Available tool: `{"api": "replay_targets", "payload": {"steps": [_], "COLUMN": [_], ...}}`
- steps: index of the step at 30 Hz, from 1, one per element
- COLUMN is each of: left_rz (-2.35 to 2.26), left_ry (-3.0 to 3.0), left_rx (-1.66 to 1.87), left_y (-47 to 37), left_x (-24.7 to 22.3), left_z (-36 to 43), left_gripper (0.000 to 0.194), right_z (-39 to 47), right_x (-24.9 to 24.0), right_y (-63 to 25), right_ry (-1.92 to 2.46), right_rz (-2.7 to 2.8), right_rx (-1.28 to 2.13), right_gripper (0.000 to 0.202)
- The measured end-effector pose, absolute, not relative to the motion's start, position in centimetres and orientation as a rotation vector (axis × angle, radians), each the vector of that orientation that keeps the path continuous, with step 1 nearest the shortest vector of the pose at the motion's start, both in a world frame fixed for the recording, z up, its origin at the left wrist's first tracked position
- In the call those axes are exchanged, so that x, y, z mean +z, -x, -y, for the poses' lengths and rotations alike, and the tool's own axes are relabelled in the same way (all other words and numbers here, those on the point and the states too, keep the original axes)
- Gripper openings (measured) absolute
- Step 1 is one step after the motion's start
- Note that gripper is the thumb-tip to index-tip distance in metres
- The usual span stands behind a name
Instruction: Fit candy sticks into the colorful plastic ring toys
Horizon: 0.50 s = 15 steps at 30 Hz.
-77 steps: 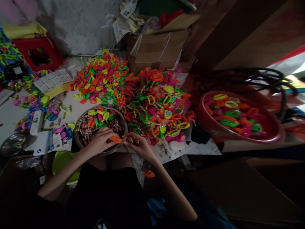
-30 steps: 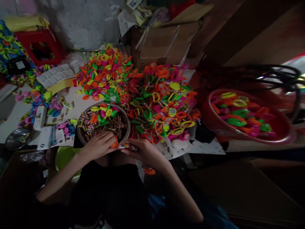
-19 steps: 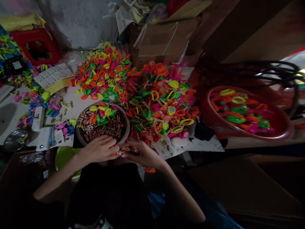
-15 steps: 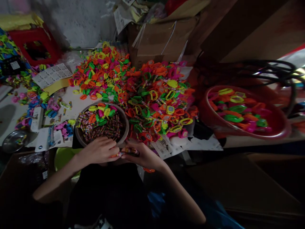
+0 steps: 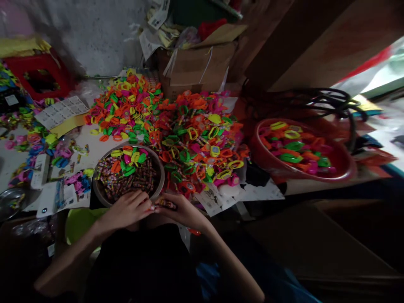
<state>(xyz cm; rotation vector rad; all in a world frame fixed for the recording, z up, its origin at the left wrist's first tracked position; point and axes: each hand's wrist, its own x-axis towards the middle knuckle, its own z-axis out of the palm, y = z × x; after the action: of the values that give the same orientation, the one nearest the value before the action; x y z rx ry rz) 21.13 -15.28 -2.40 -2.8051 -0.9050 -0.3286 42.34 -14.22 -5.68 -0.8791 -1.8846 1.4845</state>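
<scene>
My left hand (image 5: 134,209) is closed in a pinch just in front of a round bowl (image 5: 161,170). Its fingertips meet those of my right hand (image 5: 183,212) over a small pinkish piece, mostly hidden. Curled fingers of my right hand hold small wrapped candy rolls (image 5: 167,204) in printed wrappers. Many similar candy rolls (image 5: 142,176) fill the bowl, with several bright plastic pieces (image 5: 128,159) lying on top. Right behind my right hand rises a heap of colourful toy watches (image 5: 198,143), some with candy rolls among them.
At the right stands a red basin (image 5: 344,170) of toy watches. Another pile of plastic pieces (image 5: 126,103) lies behind the bowl. A cardboard box (image 5: 198,67), a red stool (image 5: 59,75), a power strip (image 5: 40,170) and a metal dish (image 5: 8,212) are around. Black cables (image 5: 315,99) lie behind the basin.
The view has shifted, so the table's things appear further left and slightly lower. My hands stay together at the bowl's front edge, the right still holding candy rolls.
</scene>
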Motion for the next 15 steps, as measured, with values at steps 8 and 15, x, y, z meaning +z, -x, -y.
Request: {"api": "replay_targets", "payload": {"steps": [8,15], "left_rz": [1.005,1.277], "left_ry": [2.855,2.845], "left_rx": [-0.438,-0.409], "left_y": [-21.2,-20.2], "left_x": [-4.9,-0.6], "left_z": [15.5,14.9], "left_gripper": [0.024,0.043], "right_z": [14.0,9.1], "right_x": [-6.1,-4.5], "right_y": [-42.1,-46.2], "right_ry": [0.905,1.068], "right_rz": [1.928,2.082], "right_rx": [1.455,1.271], "right_gripper": [0.033,0.040]}}
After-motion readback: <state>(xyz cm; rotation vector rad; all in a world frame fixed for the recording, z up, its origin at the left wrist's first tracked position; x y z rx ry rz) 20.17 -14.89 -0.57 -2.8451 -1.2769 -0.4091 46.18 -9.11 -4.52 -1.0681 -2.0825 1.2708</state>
